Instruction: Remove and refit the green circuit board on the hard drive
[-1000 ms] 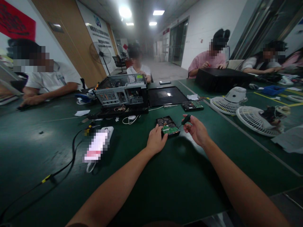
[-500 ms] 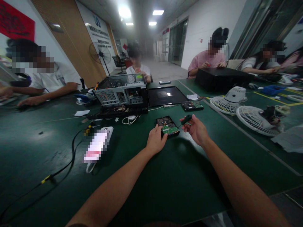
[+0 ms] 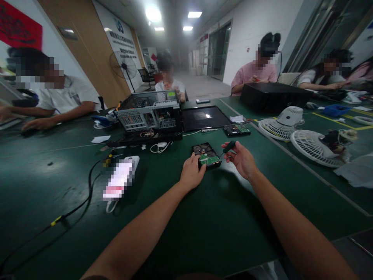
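A black hard drive (image 3: 204,149) with a green circuit board on its upper face lies on the green table. My left hand (image 3: 192,171) grips its near left edge, fingers on top and thumb along the front side. In my right hand (image 3: 243,159) is a screwdriver (image 3: 229,147) with a dark handle, closed between thumb and fingers. The screwdriver slants down to the left, its thin shaft reaching the drive's right edge. Whether the tip sits in a screw is too small to tell.
Beyond the drive stands an opened computer case (image 3: 148,116), beside a black panel (image 3: 205,118). A second hard drive (image 3: 237,130) lies farther right. White fan parts (image 3: 314,146) are at right; a phone (image 3: 119,179) and black cable (image 3: 90,186) at left. Several people sit around the table.
My hands, the hard drive and the screwdriver stay almost exactly where they were. Across the table, the person in pink has shifted their hands slightly.
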### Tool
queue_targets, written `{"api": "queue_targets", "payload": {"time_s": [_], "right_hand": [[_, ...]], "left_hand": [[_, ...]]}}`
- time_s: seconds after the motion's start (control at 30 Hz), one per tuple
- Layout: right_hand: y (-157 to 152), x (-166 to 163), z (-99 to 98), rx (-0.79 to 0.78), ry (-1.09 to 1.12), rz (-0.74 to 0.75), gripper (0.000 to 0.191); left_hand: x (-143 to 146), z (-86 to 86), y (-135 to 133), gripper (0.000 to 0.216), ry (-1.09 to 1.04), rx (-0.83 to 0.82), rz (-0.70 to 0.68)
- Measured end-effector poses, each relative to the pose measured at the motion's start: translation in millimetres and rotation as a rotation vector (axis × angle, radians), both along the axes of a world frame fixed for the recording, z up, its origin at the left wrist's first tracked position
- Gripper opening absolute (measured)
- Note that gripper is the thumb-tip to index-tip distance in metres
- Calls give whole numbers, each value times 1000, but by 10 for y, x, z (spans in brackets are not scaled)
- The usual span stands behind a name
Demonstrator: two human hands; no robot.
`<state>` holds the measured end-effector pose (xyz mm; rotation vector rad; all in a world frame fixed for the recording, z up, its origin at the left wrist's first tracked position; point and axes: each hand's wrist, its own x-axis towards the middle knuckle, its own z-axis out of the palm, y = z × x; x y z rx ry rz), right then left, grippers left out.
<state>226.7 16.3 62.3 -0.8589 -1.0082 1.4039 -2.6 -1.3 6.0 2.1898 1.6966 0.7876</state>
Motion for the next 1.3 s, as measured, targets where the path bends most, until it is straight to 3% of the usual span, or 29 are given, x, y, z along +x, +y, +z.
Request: {"api": "queue_targets", "payload": {"time_s": [1.3], "right_hand": [[-25,-24,26,25,-71,-44,36]], "left_hand": [[0,13,-12,48,-3,-6,2]]}}
